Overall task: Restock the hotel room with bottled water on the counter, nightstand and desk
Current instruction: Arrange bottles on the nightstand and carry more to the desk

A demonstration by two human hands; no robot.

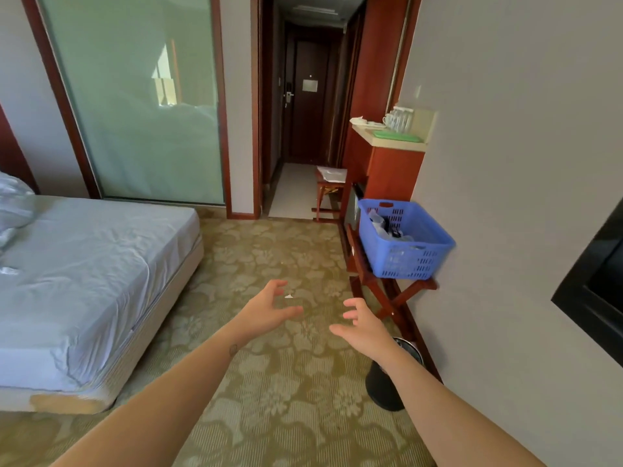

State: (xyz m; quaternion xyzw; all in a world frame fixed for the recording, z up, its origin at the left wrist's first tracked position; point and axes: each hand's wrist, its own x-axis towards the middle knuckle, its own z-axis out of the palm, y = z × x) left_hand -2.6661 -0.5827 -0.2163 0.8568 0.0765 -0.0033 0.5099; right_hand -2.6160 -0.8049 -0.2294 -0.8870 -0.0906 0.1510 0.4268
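A blue plastic basket (pixel 418 254) stands on a wooden folding rack (pixel 394 298) against the right wall; clear wrapped items and something dark lie inside it, too blurred to name. Further back, a cream-topped counter (pixel 387 139) carries glasses (pixel 399 120), a green tray and white cups. Both my arms reach forward over the carpet. My left hand (pixel 269 308) and my right hand (pixel 362 323) hover empty, fingers loosely spread and curved, left of and below the basket. No water bottle is plainly visible.
A bed (pixel 84 271) with a pale sheet fills the left. A black waste bin (pixel 391 382) stands under my right forearm by the wall. A small stool (pixel 328 188) sits at the hallway opening leading to the door (pixel 308 96). A dark TV frame (pixel 593 291) hangs at right.
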